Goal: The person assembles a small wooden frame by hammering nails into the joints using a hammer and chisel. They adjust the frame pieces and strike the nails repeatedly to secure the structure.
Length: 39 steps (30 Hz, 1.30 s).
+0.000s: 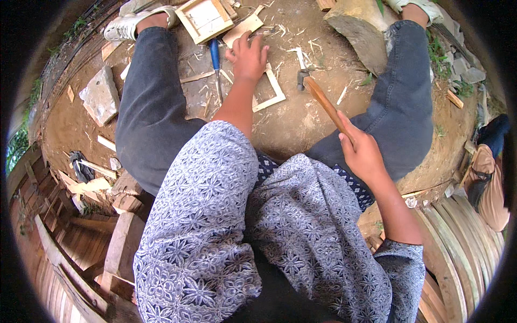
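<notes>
My right hand [362, 149] is wrapped round the wooden handle of a hammer [322, 100], whose dark metal head points away from me, low over the dirt. Between my knees, my left hand [249, 58] reaches down with its fingers spread. Its fingertips are by a flat pale wooden board [243, 29]; whether they touch it I cannot tell. Just right of that wrist lies a thin wooden frame [278, 92], partly hidden by my arm. A screwdriver-like tool with a blue handle [215, 54] lies left of the hand. Beyond it rests a square wooden frame [205, 20].
Wood shavings and splinters litter the dirt ground [301, 129]. A large stone [358, 32] lies inside my right foot; another stone [100, 96] is outside my left leg. Planks [455, 253] lie at lower right, near another person [489, 177]. Timber [123, 247] stands at lower left.
</notes>
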Motion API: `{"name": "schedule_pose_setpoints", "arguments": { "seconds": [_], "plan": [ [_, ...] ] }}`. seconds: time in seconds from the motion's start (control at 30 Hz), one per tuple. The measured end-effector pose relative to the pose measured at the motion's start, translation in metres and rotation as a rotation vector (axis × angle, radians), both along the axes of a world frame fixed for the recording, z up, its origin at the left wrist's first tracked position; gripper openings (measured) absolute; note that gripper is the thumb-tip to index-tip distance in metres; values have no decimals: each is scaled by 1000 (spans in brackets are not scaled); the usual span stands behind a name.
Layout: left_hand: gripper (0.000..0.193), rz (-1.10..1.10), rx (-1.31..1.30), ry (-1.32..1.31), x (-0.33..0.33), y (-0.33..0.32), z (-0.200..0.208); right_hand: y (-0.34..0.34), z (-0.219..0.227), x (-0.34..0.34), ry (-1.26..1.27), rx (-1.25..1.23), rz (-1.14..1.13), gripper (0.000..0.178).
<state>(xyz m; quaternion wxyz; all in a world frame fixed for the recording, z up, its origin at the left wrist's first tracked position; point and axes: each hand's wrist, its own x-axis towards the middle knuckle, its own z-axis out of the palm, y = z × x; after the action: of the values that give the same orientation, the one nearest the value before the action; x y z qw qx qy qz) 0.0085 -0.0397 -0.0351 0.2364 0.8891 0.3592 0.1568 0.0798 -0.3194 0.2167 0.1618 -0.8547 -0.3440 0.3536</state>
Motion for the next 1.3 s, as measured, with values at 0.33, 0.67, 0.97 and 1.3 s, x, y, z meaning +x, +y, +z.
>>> {"name": "schedule_pose_setpoints", "arguments": {
  "seconds": [0.33,0.67,0.97,1.3],
  "plan": [
    [34,-67,-1063,11,16,-10,76,0,-18,-6,12,62,-43,52],
    [29,-44,-1082,-127,-5,-31,101,-8,-19,-9,9,39,48,51],
    [29,-203,-840,-143,4,-25,109,-4,-24,2,155,79,-22,53],
    [31,-146,-865,-288,4,-30,141,-11,-29,0,159,224,-111,54]
  ]
}}
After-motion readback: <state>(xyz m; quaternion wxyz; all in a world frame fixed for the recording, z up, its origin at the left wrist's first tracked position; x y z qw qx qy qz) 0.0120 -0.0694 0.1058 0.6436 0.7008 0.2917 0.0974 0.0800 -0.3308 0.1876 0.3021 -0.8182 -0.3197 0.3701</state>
